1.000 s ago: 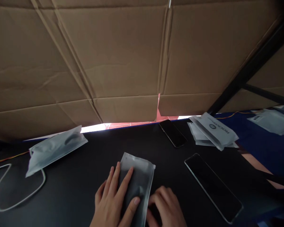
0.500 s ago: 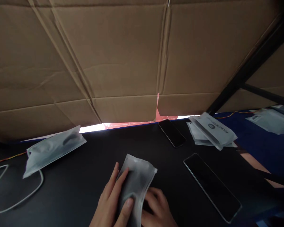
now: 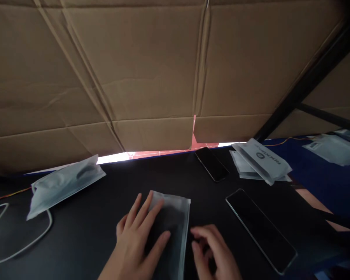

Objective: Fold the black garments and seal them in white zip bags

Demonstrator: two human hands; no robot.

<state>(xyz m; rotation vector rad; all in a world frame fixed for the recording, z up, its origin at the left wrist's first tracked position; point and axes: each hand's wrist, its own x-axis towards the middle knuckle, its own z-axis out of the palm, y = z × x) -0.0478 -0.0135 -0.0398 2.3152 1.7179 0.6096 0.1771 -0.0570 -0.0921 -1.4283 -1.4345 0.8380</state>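
A frosted zip bag [image 3: 175, 229] lies flat on the black tabletop [image 3: 90, 237] in front of me. My left hand [image 3: 138, 237] rests over its left side, fingers spread and thumb stretched across the plastic. Just off the bag's right edge, which carries the zip strip, is my right hand [image 3: 212, 252]. Its fingers are curled, with a gap between thumb and forefinger and nothing visible between them. The lower end of the bag runs out of view.
A large phone [image 3: 261, 231] lies right of my hands, with a smaller phone [image 3: 212, 164] farther back. Printed pouches [image 3: 264, 157] overlap at the back right. On the left are a filled frosted bag [image 3: 67, 184] and a white cable [image 3: 23, 249]. Cardboard [image 3: 151, 77] stands behind.
The bag has gone from lifted and bent to lying flat. My right hand has let go of its edge and moved right. My left hand has spread over it.
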